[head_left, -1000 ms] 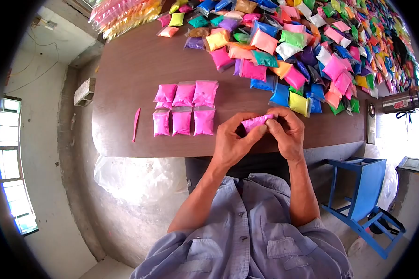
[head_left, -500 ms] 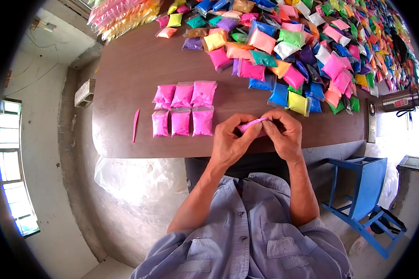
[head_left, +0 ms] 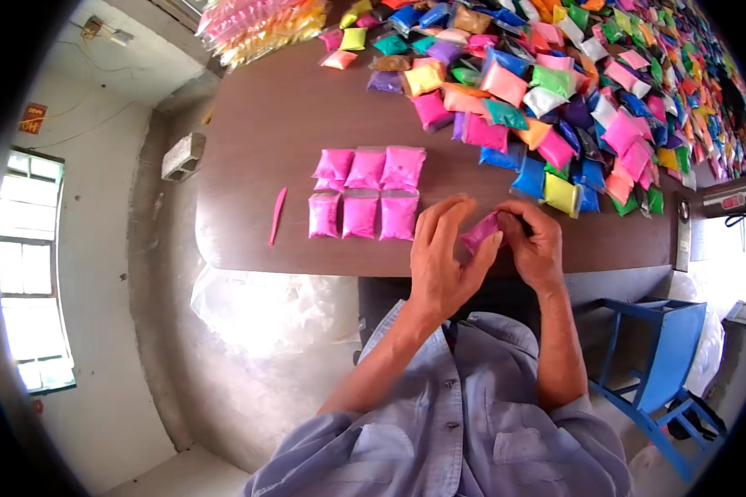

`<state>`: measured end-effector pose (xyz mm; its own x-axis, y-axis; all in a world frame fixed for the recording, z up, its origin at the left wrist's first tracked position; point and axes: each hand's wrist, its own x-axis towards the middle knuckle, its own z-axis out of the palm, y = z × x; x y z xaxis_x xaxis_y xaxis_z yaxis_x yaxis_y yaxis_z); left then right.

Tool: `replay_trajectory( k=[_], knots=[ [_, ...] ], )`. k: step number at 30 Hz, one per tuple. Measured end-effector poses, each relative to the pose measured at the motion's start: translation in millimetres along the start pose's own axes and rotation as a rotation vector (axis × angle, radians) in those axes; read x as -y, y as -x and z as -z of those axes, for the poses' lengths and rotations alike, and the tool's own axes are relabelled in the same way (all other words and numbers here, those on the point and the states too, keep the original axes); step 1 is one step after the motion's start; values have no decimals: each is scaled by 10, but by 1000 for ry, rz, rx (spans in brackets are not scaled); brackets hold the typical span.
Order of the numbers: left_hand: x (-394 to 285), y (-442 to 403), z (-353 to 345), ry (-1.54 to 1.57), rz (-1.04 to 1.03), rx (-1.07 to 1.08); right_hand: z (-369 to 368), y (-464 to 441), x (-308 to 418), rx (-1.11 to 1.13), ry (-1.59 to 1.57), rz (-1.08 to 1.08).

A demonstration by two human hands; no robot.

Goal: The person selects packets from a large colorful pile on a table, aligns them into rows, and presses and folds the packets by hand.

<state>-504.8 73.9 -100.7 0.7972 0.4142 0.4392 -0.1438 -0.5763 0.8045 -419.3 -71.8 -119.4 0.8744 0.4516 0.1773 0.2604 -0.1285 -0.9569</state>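
Note:
My right hand pinches a small pink clay packet at its upper end, above the front edge of the table. Beside it, my left hand has its fingers raised and stretched out, slightly blurred, with the thumb against or very near the packet. Left of my hands, several filled pink packets lie in two rows, their clear upper ends overlapping in places. Further left is a thin pink plastic modelling knife, lying lengthwise.
A large heap of small coloured packets covers the back and right of the brown table. Clear bags with pink and yellow contents lie at the far left. A blue stool stands on the right, and plastic sheeting on the floor.
My left hand has released its pinch on the packet, and its fingers have opened upward. The packet now hangs tilted from my right hand. The whole view has shifted, moving the scene rightward.

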Motion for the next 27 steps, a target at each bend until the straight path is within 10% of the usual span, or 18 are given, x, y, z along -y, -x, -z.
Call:
replay_trajectory(
  k=[5, 13, 27],
  knots=[
    [13, 73, 593, -207, -215, -81, -31, -79, 81, 112, 167, 103],
    [845, 92, 1611, -408, 241, -307, -14, 48, 178, -55, 611, 372],
    [1287, -66, 1945, -747, 291, -217, -170, 415, 81, 130, 774, 388]
  ],
)
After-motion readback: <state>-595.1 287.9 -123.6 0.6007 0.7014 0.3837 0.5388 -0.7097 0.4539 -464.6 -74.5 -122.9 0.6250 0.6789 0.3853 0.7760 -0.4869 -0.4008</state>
